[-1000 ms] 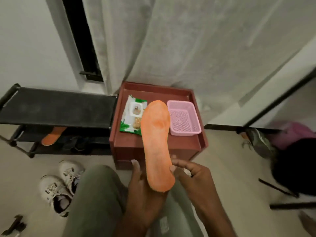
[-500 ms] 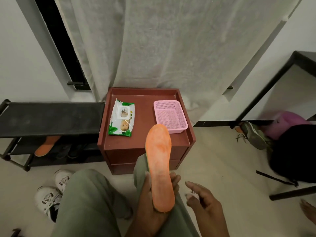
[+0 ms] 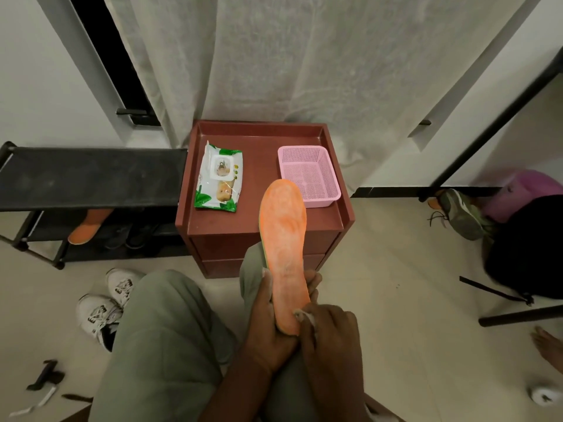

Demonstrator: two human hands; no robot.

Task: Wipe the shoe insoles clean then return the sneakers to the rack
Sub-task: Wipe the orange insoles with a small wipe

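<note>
Hands (image 3: 300, 324) around upright insole (image 3: 285, 239)

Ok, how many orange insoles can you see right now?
2: one insole gripped by the left hand, another insole on the rack's lower shelf. More may be hidden.

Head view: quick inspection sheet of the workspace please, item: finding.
Surface: red-brown cabinet top, raised rim.
Job's things: orange insole held upright; second insole on the black shoe rack; wipes pack on the cabinet; white sneakers on the floor.
Clutter: pink basket; dark tools on the floor.
Grippers: left hand grips the insole; right hand presses a wipe to its heel.
Cables: nothing seen.
Surroundings: curtain, black bag.
</note>
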